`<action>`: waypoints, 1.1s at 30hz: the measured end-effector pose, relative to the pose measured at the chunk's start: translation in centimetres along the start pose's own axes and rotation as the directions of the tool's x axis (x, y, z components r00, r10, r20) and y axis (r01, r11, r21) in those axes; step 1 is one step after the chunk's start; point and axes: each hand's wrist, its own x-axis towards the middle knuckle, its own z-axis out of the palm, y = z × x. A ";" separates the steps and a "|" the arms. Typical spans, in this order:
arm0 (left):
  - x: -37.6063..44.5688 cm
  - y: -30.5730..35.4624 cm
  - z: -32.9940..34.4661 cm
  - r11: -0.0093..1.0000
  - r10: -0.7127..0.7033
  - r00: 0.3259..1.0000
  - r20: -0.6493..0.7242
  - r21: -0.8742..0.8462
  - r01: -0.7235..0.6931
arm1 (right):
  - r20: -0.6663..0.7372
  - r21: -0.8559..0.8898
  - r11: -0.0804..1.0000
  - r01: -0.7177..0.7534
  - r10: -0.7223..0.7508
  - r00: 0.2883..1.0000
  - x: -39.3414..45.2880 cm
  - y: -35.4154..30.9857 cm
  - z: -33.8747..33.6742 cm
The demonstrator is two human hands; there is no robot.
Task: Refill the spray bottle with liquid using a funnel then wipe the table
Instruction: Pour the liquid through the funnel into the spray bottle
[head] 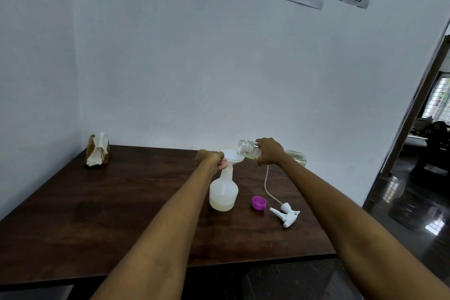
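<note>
A white translucent spray bottle (223,191) stands on the dark wooden table (97,214) with a little pale yellow liquid at its bottom. A white funnel (231,155) sits in its neck. My left hand (211,159) grips the bottle's neck just under the funnel. My right hand (269,151) grips a clear refill bottle (248,150), which lies tipped on its side with its open mouth over the funnel. Yellowish liquid shows in the refill bottle's far end (297,157) behind my hand.
A purple cap (258,202) lies right of the spray bottle. The white trigger sprayer head (286,213) with its thin tube lies beyond it. A holder with white tissue (98,151) stands at the table's far left corner. A doorway opens at the right.
</note>
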 end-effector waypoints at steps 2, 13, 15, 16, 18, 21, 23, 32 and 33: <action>-0.1 0.0 -0.1 1.000 -0.001 1.000 0.000 0.001 0.001 | 0.001 -0.008 1.000 -0.001 0.001 1.000 0.0 0.0 0.0; 0.1 0.1 0.0 1.000 -0.017 1.000 -0.004 0.018 0.017 | 0.003 -0.025 1.000 0.004 -0.004 1.000 -0.1 -0.1 0.0; 0.1 0.0 0.0 1.000 -0.016 1.000 -0.006 0.013 0.017 | 0.005 -0.032 0.999 0.006 -0.005 1.000 -0.1 0.0 0.0; 0.1 0.0 0.0 1.000 -0.016 1.000 -0.007 0.010 0.016 | 0.006 -0.036 0.999 0.007 -0.007 1.000 -0.1 0.0 0.0; 0.1 0.0 0.0 1.000 -0.013 1.000 -0.008 0.006 0.013 | 0.006 -0.043 0.999 0.009 -0.009 1.000 -0.1 -0.1 0.0; -0.1 0.0 -0.1 1.000 -0.010 1.000 -0.010 0.008 0.010 | 0.005 -0.049 0.999 0.013 -0.013 1.000 -0.2 -0.1 0.1; -0.3 0.1 -0.2 1.000 -0.010 1.000 0.002 0.013 0.010 | 0.002 -0.051 0.999 0.016 -0.016 1.000 -0.2 -0.2 0.1; -0.5 0.3 -0.2 1.000 0.005 1.000 0.011 0.005 -0.005 | 0.008 -0.061 0.998 0.018 -0.018 1.000 -0.1 -0.3 -0.1; -0.4 0.2 -0.2 1.000 0.005 1.000 0.015 0.003 -0.005 | 0.009 -0.062 0.998 0.018 -0.017 1.000 -0.1 -0.3 0.0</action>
